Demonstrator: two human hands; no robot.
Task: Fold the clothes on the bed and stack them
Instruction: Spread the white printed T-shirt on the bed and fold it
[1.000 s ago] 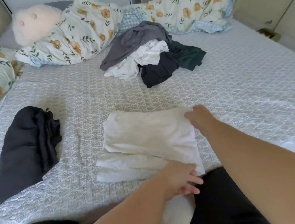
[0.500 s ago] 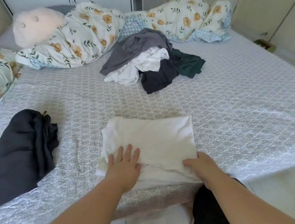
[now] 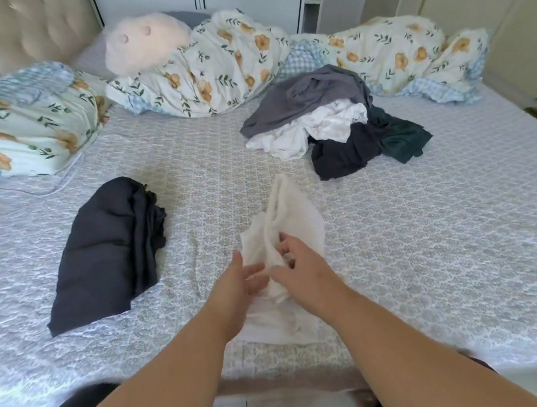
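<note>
Head view: both hands meet at the near middle of the bed [image 3: 429,218], gripping a white garment [image 3: 291,221] that rises bunched between them. The left hand [image 3: 236,285] holds its lower left side, fingers partly spread; the right hand [image 3: 301,266] pinches the cloth from the right. A dark folded garment [image 3: 105,255] lies to the left (well apart). A pile of unfolded clothes [image 3: 328,126] sits farther back, near the floral pillows [image 3: 211,66].

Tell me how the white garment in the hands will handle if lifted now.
Probably floppy: the white garment bunches and creases between the left hand and right hand. Likely light, since fingertips alone gather it. Its folds may well slump open.
</note>
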